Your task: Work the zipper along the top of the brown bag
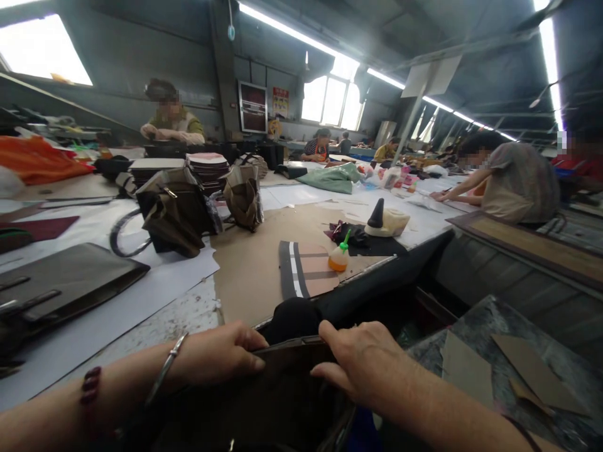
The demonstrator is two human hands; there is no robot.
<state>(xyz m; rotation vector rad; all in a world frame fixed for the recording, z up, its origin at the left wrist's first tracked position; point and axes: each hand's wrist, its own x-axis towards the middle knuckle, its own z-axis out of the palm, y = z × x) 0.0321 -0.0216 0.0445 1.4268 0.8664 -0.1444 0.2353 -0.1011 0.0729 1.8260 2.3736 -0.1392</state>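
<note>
My left hand (221, 355) and my right hand (362, 364) both grip the top edge of a dark brown leather bag piece (287, 383) held close to me at the table's near edge. The left fingers curl over the rim from the left. On the other side, my thumb lies along the rim and the remaining fingers fold round it. A black rounded piece (292, 317) sits just behind the rim between both hands. A silver bangle and a dark red bead bracelet are on my left wrist.
A small glue bottle (339, 256) with green tip stands on a striped leather panel (306, 270). Brown handbags (176, 210) and stacked pieces (207, 166) stand further back. A dark flat panel (70, 279) lies left. Other people work at benches behind and right.
</note>
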